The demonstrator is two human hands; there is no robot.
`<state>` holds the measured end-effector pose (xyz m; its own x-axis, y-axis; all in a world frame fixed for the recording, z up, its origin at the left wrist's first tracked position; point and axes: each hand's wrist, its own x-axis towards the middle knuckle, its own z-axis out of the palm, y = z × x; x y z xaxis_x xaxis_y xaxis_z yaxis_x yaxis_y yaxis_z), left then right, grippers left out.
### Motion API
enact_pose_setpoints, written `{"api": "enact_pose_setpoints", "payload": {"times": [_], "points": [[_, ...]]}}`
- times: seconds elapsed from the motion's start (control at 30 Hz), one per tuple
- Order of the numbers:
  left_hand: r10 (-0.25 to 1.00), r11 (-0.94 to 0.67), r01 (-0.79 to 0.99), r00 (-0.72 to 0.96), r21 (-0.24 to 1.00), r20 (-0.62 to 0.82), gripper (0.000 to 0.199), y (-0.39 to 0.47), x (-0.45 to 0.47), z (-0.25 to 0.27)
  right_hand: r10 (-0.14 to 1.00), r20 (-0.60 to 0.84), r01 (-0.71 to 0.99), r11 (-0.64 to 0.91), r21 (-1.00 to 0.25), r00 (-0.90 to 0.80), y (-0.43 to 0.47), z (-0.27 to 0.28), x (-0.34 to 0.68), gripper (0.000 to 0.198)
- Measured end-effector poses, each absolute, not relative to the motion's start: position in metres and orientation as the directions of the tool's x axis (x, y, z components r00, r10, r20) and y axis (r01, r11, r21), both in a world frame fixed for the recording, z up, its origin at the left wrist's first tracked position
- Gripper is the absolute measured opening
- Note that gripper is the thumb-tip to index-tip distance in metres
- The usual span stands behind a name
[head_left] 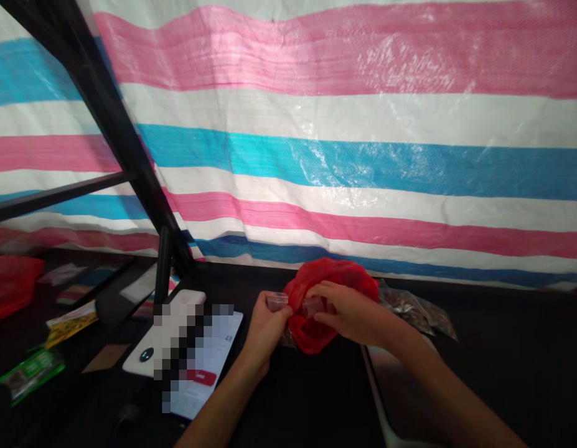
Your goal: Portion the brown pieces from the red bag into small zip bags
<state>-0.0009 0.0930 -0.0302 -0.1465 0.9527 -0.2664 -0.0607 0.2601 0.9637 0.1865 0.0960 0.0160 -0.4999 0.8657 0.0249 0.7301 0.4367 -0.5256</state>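
I saw a striped pink, white and blue tarpaulin [344, 143] filling the upper frame. Low at centre, a red plastic bag [316, 333] sat on the dark table [512, 348]. My right hand [351, 311] pinched a small clear packet [312, 306] at its mouth; my left hand [264, 330] pinched another clear pouch [277, 302] just left of it.

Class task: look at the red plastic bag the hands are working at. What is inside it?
The right hand reaches into the red plastic bag, covering its opening. The bag's contents cannot be seen.
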Motion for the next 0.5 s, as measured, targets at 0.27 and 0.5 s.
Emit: {"api": "enact_pose_setpoints", "payload": {"times": [0.27, 0.5], "points": [[0.976, 0.113, -0.031, -0.184, 0.993, -0.117, 0.019, 0.098, -0.003, -0.033, 0.936, -0.042, 0.898, 0.323, -0.299, -0.350, 0.099, 0.009, 0.187, 0.032], [0.980, -0.059, 0.035, -0.190, 0.998, 0.065, 0.023, 0.093, -0.003, -0.022, 0.946, -0.065, 0.922, 0.293, -0.253, -0.318, 0.098, 0.013, 0.187, 0.035]]}}
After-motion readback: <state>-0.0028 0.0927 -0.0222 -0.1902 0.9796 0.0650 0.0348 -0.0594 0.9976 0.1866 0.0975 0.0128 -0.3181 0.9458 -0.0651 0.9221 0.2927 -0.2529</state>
